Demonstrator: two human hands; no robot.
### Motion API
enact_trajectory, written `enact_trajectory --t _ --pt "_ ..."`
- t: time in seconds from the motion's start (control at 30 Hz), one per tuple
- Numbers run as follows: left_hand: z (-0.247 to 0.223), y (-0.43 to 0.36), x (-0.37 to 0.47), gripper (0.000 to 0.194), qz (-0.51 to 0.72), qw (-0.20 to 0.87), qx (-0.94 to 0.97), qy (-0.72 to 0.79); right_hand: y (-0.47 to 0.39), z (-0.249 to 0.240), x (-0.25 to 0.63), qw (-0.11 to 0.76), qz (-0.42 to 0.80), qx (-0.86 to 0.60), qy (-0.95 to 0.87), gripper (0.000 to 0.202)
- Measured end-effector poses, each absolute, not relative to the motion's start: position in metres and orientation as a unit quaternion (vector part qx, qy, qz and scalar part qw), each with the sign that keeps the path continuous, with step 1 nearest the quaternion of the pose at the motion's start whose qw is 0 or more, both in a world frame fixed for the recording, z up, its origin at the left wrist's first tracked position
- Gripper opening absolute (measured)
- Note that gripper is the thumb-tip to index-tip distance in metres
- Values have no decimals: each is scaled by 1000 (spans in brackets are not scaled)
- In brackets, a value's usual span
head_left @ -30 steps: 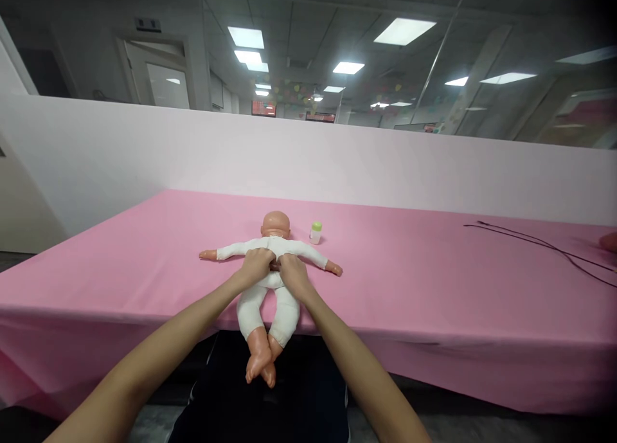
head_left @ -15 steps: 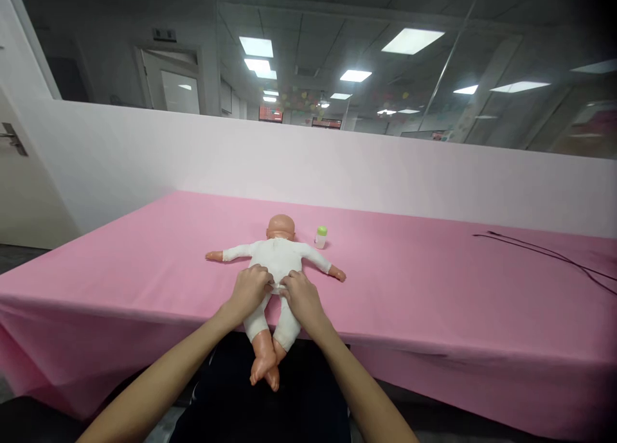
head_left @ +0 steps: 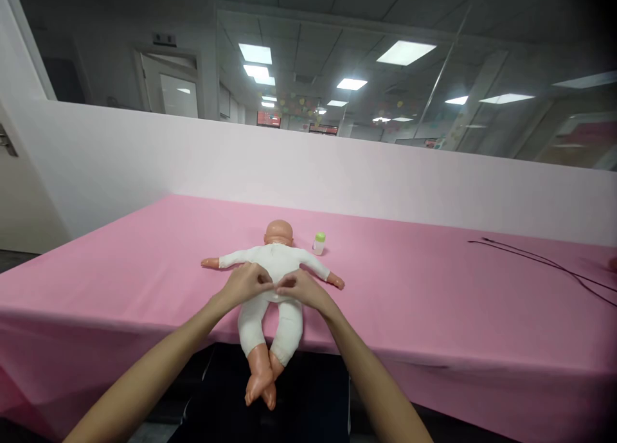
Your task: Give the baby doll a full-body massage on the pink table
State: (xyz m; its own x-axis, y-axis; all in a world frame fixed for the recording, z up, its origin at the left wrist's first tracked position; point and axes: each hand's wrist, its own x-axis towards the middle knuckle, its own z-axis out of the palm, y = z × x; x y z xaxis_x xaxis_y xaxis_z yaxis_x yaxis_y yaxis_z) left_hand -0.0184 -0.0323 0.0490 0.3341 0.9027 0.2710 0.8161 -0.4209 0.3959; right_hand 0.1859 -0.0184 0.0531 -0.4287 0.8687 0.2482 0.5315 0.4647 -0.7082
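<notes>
A baby doll [head_left: 277, 256] with a white cloth body lies face down, its head away from me and its arms spread. Its lower legs and crossed feet reach past the table's near edge. My left hand [head_left: 247, 282] is on the left side of the doll's lower back, thumb and fingers pinched together on the white cloth. From the right, my right hand [head_left: 301, 287] pinches at the same low spot. The fingertips of both hands nearly meet at the doll's midline, and how much cloth they grip is partly hidden.
A small bottle with a green cap [head_left: 319, 244] stands right of the doll's head. The table wears a pink cloth [head_left: 409, 289]. Thin dark cables [head_left: 535, 258] lie at the far right. Behind the table rises a white low wall [head_left: 337, 173] with glass above.
Both hands remain at the doll's lower back; their fingertips have drawn closer together at the midline and the wrists have spread a little outward. The view has shifted slightly.
</notes>
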Motion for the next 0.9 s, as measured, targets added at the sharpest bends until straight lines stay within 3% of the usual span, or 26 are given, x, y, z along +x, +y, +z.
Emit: enact_trajectory --t 0.17,0.37,0.6,0.9 --pt "75 34 -10 29 284 17 753 593 34 80 171 352 155 -513 -767 24" --pt "58 85 -3 21 187 28 714 674 67 69 155 212 85 -624 -747 22" --pt "34 88 9 29 158 2 701 695 77 44 139 164 75 -661 -728 30" --pt "49 45 9 26 155 6 749 644 42 48 150 177 16 -607 -775 26"
